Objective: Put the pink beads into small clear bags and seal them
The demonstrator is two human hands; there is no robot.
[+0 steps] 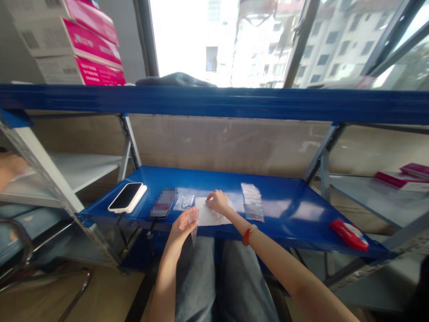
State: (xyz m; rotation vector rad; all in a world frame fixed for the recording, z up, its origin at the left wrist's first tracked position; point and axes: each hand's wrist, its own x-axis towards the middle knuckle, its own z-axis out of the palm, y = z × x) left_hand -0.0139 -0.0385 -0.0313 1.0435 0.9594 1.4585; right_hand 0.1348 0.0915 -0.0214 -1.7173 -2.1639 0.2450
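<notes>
My left hand (183, 225) hovers at the front edge of the blue shelf (288, 210) and pinches a small clear plastic bag (193, 218) that hangs down from its fingers. My right hand (218, 201), with a red bracelet on the wrist, rests fingers-down on a white sheet (209, 215) lying flat on the shelf. A small clear packet (184, 201) lies just left of the sheet. A stack of clear bags (252, 201) lies to the right of my right hand.
A phone in a white case (127, 197) and a second, blurred phone (163, 204) lie on the shelf's left part. A red object (349, 234) sits near the right front corner. Pink and white boxes (83, 42) are stacked top left. A chair frame (40, 273) stands lower left.
</notes>
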